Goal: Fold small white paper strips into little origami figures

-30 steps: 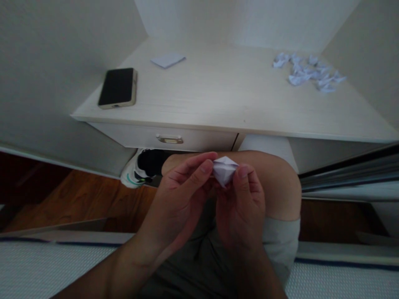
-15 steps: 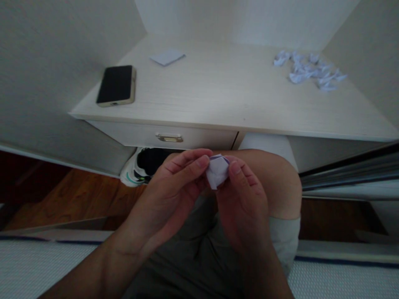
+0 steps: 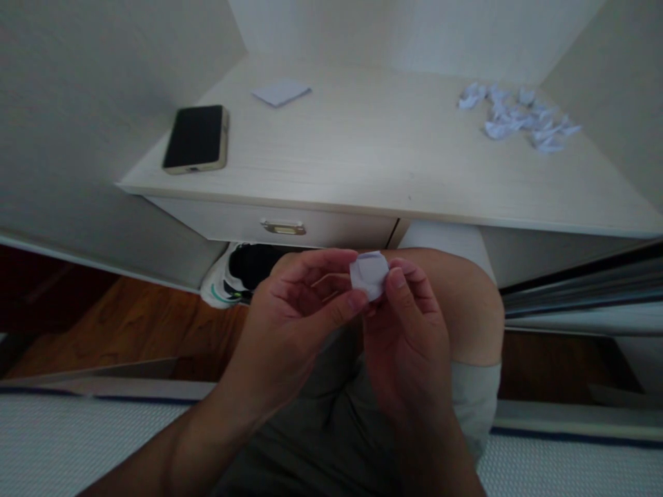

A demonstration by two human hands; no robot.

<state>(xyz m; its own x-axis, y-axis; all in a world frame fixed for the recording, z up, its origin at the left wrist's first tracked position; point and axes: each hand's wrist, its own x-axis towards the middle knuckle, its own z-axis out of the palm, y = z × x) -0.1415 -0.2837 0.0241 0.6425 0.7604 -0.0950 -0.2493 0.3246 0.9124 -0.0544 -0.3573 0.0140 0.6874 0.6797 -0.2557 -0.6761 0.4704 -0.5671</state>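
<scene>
A small folded piece of white paper (image 3: 369, 274) is between my two hands, above my lap. My right hand (image 3: 409, 324) pinches its right edge between thumb and fingers. On the left side, my left hand (image 3: 305, 304) has its thumb at the paper's lower corner and its index fingertip at the upper corner, with a gap between that thumb and finger. The back of the paper and some fingertips behind it are hidden.
A white desk (image 3: 352, 159) stands in front of me, with a drawer (image 3: 331, 228) below. On it lie a black-topped device (image 3: 197, 138), a flat folded paper (image 3: 281, 92) and several crumpled white papers (image 3: 518, 119). My shoe (image 3: 220, 279) is under the desk.
The paper has turned in my fingers and now shows a flatter face. My left thumb has moved down from its upper left edge to its lower corner.
</scene>
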